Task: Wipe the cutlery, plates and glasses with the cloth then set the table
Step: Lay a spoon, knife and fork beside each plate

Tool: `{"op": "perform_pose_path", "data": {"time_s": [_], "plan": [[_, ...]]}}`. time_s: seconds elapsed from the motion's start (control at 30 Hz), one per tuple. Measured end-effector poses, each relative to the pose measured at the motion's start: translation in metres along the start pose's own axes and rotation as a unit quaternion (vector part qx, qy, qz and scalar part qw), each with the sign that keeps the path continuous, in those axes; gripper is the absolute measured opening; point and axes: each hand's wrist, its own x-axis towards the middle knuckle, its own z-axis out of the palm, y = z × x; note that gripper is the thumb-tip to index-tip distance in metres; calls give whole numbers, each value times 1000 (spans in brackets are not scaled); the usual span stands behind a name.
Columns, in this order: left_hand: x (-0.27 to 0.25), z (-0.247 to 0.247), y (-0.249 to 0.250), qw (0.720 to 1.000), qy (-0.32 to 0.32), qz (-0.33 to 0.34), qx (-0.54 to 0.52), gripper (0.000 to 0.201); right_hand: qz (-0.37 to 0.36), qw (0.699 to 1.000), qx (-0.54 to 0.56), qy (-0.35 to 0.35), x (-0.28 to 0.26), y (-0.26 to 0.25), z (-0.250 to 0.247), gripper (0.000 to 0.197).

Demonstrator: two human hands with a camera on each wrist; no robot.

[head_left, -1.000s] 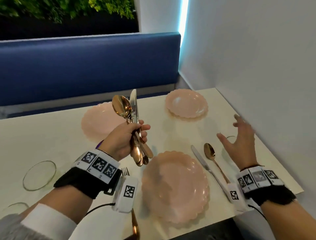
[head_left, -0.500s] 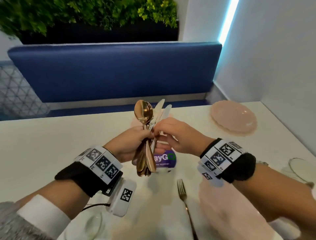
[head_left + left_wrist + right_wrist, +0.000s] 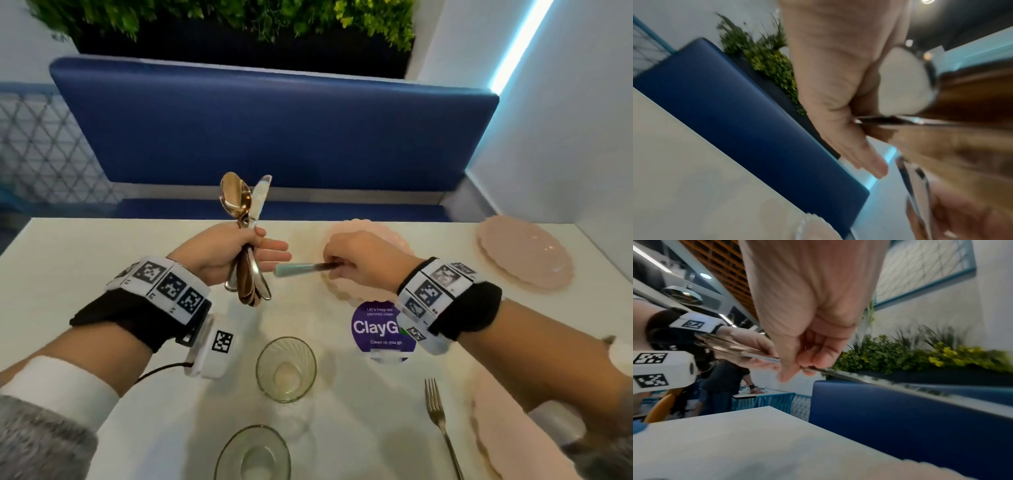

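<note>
Blurring: your left-wrist view smears the cutlery bundle [image 3: 953, 129] into brown streaks, so you can't pick out single pieces there.
Hidden: your right forearm covers part of the near pink plate [image 3: 507, 442] and the edge of the purple sticker [image 3: 375, 327]; the near glass [image 3: 253, 452] is cut off by the bottom of the frame.
Hard to tell: the knife [image 3: 301, 268] in your right hand is motion-blurred in the head view, pale at its free end and dark near your fingers.
Left hand: your left hand [image 3: 222, 255] is raised above the table [image 3: 85, 274], thumb and upper fingers clamped round the bundle, lower fingers stretched out toward the right.
Bundle: it stands nearly upright, a gold spoon bowl [image 3: 234, 197] and a silver knife blade [image 3: 260, 195] on top, handles hanging below your palm.
Right hand: your right hand [image 3: 364, 257] hovers knuckles up over the far pink plate [image 3: 346, 287], fingertips pinched on the knife.
Knife: held level, its free end just beside your left fingers.
On the table: a second glass [image 3: 286, 368] sits centre, a fork [image 3: 440, 421] lies just left of the near plate, another pink plate [image 3: 524, 253] rests far right.
</note>
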Motion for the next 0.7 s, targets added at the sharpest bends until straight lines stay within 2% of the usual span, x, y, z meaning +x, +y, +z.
{"op": "perform_pose_path", "data": {"time_s": [0.07,0.13,0.27,0.33,0.4,0.47,0.57,0.7], "plan": [[4,-20,5,998,54,17,-33,15,83,995,45,17,12,8,4,23],[7,-38,5,995,79,31,-56,15,157,981,113,20,30,9,7,16],[14,-64,-1,990,117,40,-69,15,271,922,278,19,89,3,37,24],[18,-71,-6,988,127,38,-76,15,304,899,314,2,118,-3,58,24],[22,-77,-12,988,128,35,-76,16,317,889,330,-7,139,-6,73,18],[25,-84,-18,989,127,30,-68,15,303,894,330,-3,158,-7,82,35],[28,-95,-23,989,132,28,-57,15,306,905,296,-20,171,-7,89,44],[33,-105,-25,989,134,28,-52,16,316,906,280,-9,179,-7,97,36]]}}
